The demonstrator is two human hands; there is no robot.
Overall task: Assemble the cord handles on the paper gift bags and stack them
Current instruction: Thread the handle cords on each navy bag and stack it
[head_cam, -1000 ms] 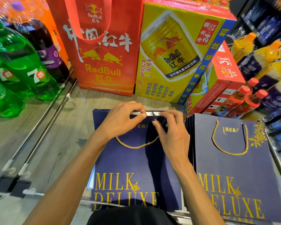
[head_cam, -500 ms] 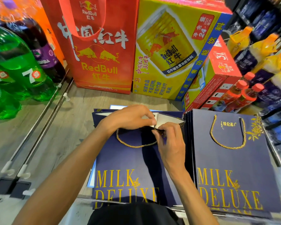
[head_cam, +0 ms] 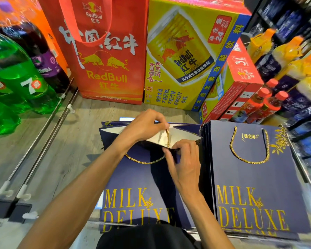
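A navy "MILK DELUXE" paper bag (head_cam: 133, 178) lies flat before me with its mouth pulled open, showing the white lining. A gold cord (head_cam: 145, 161) loops across its front, and one end rises inside the mouth. My left hand (head_cam: 144, 127) reaches into the opening and pinches that cord end. My right hand (head_cam: 184, 162) grips the near edge of the mouth where the cord passes through. To the right lies a stack of finished navy bags (head_cam: 255, 177); the top one has its gold handle (head_cam: 250, 150) fitted.
A red Red Bull bag (head_cam: 106, 51) and yellow Red Bull cartons (head_cam: 187, 56) stand behind. Green soda bottles (head_cam: 16, 78) sit at the left beyond metal rails (head_cam: 43, 141). Drink bottles (head_cam: 285, 69) crowd the right side. Wooden surface (head_cam: 75, 141) shows left of the bag.
The bag's mouth has been spread wider open. My left hand has gone from the top edge into the opening and now pulls the cord end up inside.
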